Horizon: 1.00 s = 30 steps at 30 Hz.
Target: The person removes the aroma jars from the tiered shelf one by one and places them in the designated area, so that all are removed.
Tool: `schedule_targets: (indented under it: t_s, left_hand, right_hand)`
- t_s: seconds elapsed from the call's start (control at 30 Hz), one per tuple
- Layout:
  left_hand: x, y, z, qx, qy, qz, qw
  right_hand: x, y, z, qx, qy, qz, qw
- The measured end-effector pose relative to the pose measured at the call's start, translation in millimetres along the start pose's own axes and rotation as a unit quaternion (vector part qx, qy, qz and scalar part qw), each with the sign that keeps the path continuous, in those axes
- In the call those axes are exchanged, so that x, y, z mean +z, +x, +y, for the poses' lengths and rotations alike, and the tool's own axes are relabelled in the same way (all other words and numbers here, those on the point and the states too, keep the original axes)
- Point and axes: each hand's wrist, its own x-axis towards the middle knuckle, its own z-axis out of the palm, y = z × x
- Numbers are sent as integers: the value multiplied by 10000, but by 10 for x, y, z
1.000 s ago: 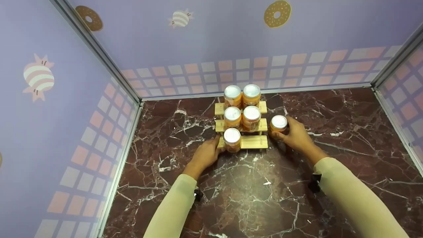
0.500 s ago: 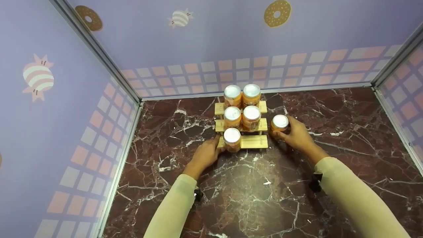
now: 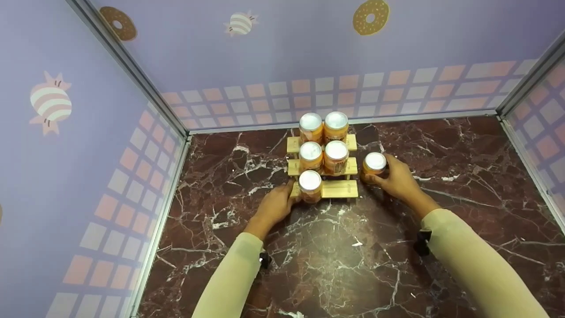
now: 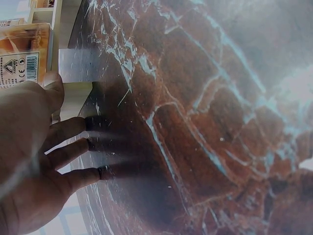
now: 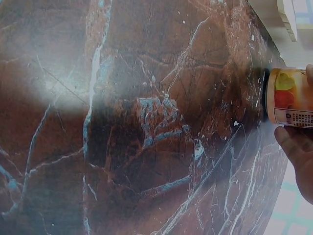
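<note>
Fingers point(image 3: 380, 181) of the right hand point(image 3: 398, 181) clamp that white-topped orange cylindrical can point(image 3: 373, 167), upright, just right of the pale-yellow wooden three-step rack point(image 3: 340, 189); the left hand point(image 3: 273, 205), farther off, pinches its front-left end!

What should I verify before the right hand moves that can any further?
1. Right hand grips the held can: ok.
2. Held can upright: ok, its lid faces up.
3. Held can on the wooden rack: not ok, it is beside the rack's right side.
4. Bare space on the bottom step: ok, right of the front can.
5. Left hand at that step's left end: ok; firmness cannot tell.
6. Held can lifted off the table: cannot tell.
</note>
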Motion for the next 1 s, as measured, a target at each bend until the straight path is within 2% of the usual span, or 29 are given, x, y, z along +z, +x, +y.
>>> schedule_targets:
  t_s: [0.13, 0.3, 0.63, 0.8, 1.0]
  left_hand:
    - [105, 42, -90, 68, 232, 36, 9997]
    - [127, 60, -101, 18, 464, 45, 9989]
    - [124, 74, -80, -130, 394, -63, 9991]
    - [125, 77, -89, -164, 386, -102, 9991]
    - [131, 70, -96, -162, 353, -74, 9992]
  right_hand:
    - [-15, -2, -5, 11, -136, -20, 9999]
    - [-26, 7, -4, 39, -122, -60, 9999]
    - [-111, -6, -43, 115, -122, -223, 9996]
    - [-183, -17, -84, -13, -122, -307, 9995]
    - [-266, -42, -138, -142, -394, -379, 9984]
